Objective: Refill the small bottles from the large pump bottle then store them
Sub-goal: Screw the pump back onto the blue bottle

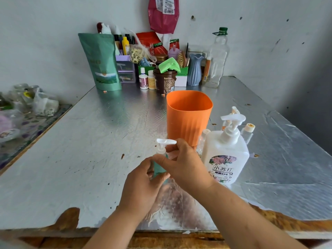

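A small teal bottle (159, 170) with a white pump head (165, 142) stands upright near the front middle of the foil-covered table (80, 150). My left hand (143, 184) grips its body. My right hand (183, 162) pinches the pump collar at its neck. Just right of my hands stands the large white pump bottle (224, 159) with a flower label. Behind it are more small bottles, one clear with a yellow-white cap (248, 131), another (203, 135) half hidden beside the orange container (188, 115).
Clutter lines the back wall: a green pouch (102, 63), small jars, a brown tub (165, 81), a blue vase (195, 69), a tall clear bottle (216, 58). A side surface at left (27, 112) holds bags. The foil is torn at the table's front edge.
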A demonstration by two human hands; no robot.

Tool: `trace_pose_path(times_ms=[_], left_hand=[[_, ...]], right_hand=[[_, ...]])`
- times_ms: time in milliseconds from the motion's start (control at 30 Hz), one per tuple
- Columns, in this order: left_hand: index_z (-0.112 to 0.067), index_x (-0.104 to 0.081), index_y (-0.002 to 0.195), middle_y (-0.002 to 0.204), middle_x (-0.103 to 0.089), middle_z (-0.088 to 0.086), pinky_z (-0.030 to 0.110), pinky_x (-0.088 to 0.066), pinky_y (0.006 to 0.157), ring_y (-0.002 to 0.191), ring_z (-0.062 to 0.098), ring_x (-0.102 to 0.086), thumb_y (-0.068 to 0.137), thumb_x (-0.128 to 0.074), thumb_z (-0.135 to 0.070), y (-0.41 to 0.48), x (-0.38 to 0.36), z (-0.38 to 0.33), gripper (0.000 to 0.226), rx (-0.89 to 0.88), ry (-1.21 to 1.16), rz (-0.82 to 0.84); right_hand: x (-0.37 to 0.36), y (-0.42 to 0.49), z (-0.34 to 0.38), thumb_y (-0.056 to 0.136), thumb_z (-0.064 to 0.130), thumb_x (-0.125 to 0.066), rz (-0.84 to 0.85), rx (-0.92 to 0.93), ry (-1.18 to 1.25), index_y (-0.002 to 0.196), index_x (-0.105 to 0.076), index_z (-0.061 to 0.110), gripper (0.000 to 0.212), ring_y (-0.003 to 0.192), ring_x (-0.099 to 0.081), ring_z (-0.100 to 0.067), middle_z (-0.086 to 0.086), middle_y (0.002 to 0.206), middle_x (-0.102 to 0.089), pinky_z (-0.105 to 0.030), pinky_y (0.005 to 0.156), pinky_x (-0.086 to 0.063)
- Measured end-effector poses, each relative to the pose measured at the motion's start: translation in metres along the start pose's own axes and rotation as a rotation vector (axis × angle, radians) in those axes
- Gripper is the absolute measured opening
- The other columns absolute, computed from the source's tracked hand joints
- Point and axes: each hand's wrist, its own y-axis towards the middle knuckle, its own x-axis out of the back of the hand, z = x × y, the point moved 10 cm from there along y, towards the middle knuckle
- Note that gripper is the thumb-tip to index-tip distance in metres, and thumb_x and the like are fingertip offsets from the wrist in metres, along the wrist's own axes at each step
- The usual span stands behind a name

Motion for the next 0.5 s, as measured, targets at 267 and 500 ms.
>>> trace_pose_path(times_ms=[267, 500], left_hand=[[-0.051, -0.053, 0.095, 0.091, -0.065, -0.031, 0.008, -0.046, 0.077, 0.091, -0.013, -0.061, 0.084, -0.072, -0.035, 0.001, -0.001, 0.004, 0.027, 0.016, 0.0, 0.01], [-0.054, -0.054, 0.092, 0.091, -0.067, -0.034, 0.015, -0.052, 0.08, 0.09, -0.013, -0.063, 0.084, -0.07, -0.041, 0.0, -0.001, 0.004, 0.022, 0.003, 0.024, 0.009]], right_hand=[[0.0, 0.005, 0.004, 0.08, 0.043, -0.069, 0.007, 0.045, 0.026, 0.093, -0.06, 0.027, 0.023, 0.056, -0.044, 0.001, 0.018, 0.068, -0.042, -0.011, 0.056, -0.031], [-0.011, 0.009, 0.003, 0.077, 0.042, -0.073, 0.142, 0.056, 0.133, 0.098, -0.066, 0.036, 0.023, 0.079, -0.061, 0.002, 0.017, 0.083, -0.062, -0.021, 0.077, -0.051]])
